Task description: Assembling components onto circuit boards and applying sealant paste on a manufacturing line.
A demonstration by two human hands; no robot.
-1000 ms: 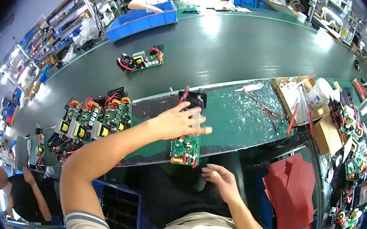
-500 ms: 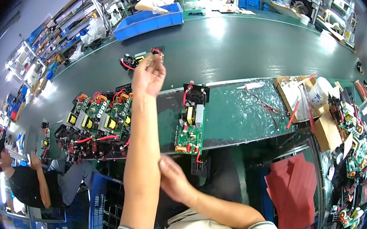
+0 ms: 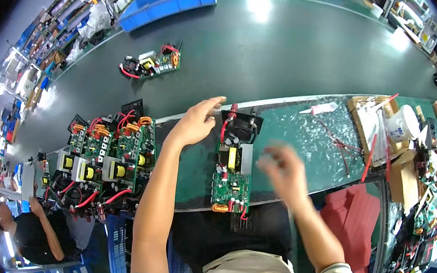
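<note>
A green circuit board (image 3: 231,187) lies lengthwise in front of me on the bench, with a yellow transformer, a grey heat sink and a black end panel (image 3: 242,122) at its far end. Red and black terminals stand on that panel. My left hand (image 3: 198,122) is just left of the panel, fingers stretched out and nothing in them. To the right of the board, beside the heat sink, is my right hand (image 3: 285,171); motion smears its fingers, so their grip is unclear. Another wired circuit board (image 3: 151,64) sits on the dark green belt (image 3: 270,46) beyond the bench.
Several similar boards (image 3: 105,151) stand crowded at the left. On the right are a glue tube (image 3: 319,108), red wires (image 3: 341,144), a cardboard tray (image 3: 363,106) and a white tub (image 3: 403,124). A blue bin (image 3: 169,4) is across the belt; a person (image 3: 33,229) sits at lower left.
My left hand has drawn back from the board on the belt toward the near board's panel. My right hand has left my left forearm and swung right of the near board. The view has shifted.
</note>
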